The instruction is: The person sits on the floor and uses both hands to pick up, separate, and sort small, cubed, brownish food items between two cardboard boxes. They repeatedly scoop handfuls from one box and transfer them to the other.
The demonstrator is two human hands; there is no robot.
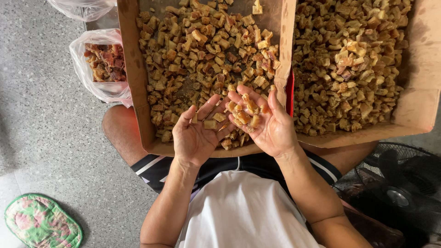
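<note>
My left hand is palm up over the near edge of the left cardboard box, with a couple of small tan cubes lying on its fingers. My right hand is cupped palm up beside it, holding a small heap of brownish diced pieces. Both hands touch at the fingertips. The box below them is filled with several loose diced brown and tan pieces, with bare cardboard showing at its far end.
A second cardboard box full of the same diced pieces sits to the right. A clear plastic bag holds darker reddish pieces at the left. A black fan stands at lower right, a green patterned pad on the floor.
</note>
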